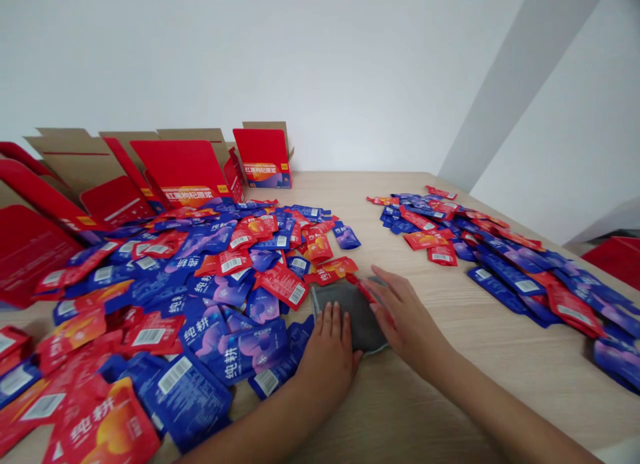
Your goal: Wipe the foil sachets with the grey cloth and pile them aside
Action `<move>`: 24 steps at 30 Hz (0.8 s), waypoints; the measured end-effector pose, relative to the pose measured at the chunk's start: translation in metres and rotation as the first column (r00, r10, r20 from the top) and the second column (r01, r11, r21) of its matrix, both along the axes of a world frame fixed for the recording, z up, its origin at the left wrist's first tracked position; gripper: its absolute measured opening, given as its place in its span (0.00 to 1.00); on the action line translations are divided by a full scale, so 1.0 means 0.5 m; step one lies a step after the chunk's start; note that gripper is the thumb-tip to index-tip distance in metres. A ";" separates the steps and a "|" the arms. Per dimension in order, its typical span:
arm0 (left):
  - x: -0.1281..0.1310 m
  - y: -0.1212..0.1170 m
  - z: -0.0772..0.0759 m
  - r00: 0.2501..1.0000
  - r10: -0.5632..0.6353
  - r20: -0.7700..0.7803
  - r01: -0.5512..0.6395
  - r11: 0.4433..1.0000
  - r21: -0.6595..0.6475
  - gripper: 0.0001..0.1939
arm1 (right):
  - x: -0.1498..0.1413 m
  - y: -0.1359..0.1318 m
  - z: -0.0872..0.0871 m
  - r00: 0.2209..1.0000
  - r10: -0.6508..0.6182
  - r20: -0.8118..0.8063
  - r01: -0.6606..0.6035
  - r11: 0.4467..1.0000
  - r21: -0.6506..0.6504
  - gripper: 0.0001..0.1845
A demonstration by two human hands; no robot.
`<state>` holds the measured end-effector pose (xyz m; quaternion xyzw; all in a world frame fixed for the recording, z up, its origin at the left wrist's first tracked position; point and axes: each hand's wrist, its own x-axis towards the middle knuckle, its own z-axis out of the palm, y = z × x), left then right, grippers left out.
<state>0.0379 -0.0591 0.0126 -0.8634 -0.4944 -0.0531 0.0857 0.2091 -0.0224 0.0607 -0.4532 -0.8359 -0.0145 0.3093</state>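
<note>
A: How do the hands stand?

B: The left hand [330, 341] lies flat, fingers straight and close together, on a dark grey cloth [367, 327]. The right hand [397, 307] is half open, thumb and fingers parted about a slim red packet [363, 289]; whether they pinch it, B cannot tell.

A: Where is that packet, and which way does it point?

B: Over the cloth's far part, seen nearly edge-on. Its long axis slants from far left to near right, the far end towards the left-hand heap [215, 287].

A: What is hard to read?

B: Its print and its spout end: it is blurred, and the right hand covers its near end. The left hand hides part of the cloth.

A: Farther out?

B: Blue and red packets [515, 284] spread along the table [450, 311] to the right, cut off by the frame, as are the leftmost of the open red boxes [177, 164] behind the heap.
</note>
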 end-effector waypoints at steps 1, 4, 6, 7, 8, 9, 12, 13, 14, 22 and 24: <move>0.000 0.001 -0.001 1.000 0.001 0.003 -0.001 1.000 0.017 0.29 | -0.013 -0.009 0.009 0.999 0.020 0.026 -0.020 1.000 -0.017 0.23; -0.003 -0.004 -0.003 1.000 0.006 0.025 -0.008 0.997 0.080 0.29 | -0.037 -0.011 0.006 0.989 0.072 0.131 -0.061 0.994 -0.089 0.24; -0.005 -0.009 -0.005 0.999 0.006 0.042 -0.010 0.993 0.116 0.29 | -0.044 0.001 -0.019 0.975 0.095 0.203 -0.063 0.986 -0.156 0.24; -0.006 -0.011 -0.006 0.999 0.002 0.046 -0.008 0.991 0.132 0.28 | -0.046 0.008 -0.033 0.966 0.103 0.236 -0.058 0.980 -0.192 0.25; -0.006 -0.012 -0.008 0.999 -0.005 0.048 -0.002 0.990 0.144 0.28 | -0.047 0.014 -0.048 0.958 0.111 0.264 -0.052 0.973 -0.224 0.25; -0.007 -0.013 -0.009 0.999 -0.010 0.049 0.003 0.989 0.149 0.28 | -0.047 0.019 -0.061 0.950 0.118 0.289 -0.045 0.968 -0.246 0.26; -0.008 -0.012 -0.013 0.999 -0.009 0.046 0.003 0.992 0.126 0.27 | -0.042 0.029 -0.081 0.935 0.076 0.345 0.012 0.969 -0.246 0.27; -0.008 -0.011 -0.013 0.999 -0.002 0.041 -0.003 0.994 0.109 0.27 | -0.036 0.031 -0.083 0.932 0.038 0.360 0.050 0.972 -0.231 0.26; -0.009 -0.011 -0.013 0.999 0.004 0.031 -0.007 0.996 0.089 0.27 | -0.029 0.034 -0.083 0.927 -0.013 0.375 0.099 0.973 -0.210 0.26; -0.017 -0.014 -0.002 0.998 -0.013 0.057 0.014 1.000 -0.018 0.28 | 0.028 0.044 -0.060 0.896 -0.308 0.321 0.342 0.938 -0.056 0.22; -0.019 -0.014 0.000 0.997 -0.020 0.079 0.024 0.999 -0.045 0.27 | 0.023 0.031 -0.040 0.915 -0.311 0.258 0.332 0.942 -0.045 0.24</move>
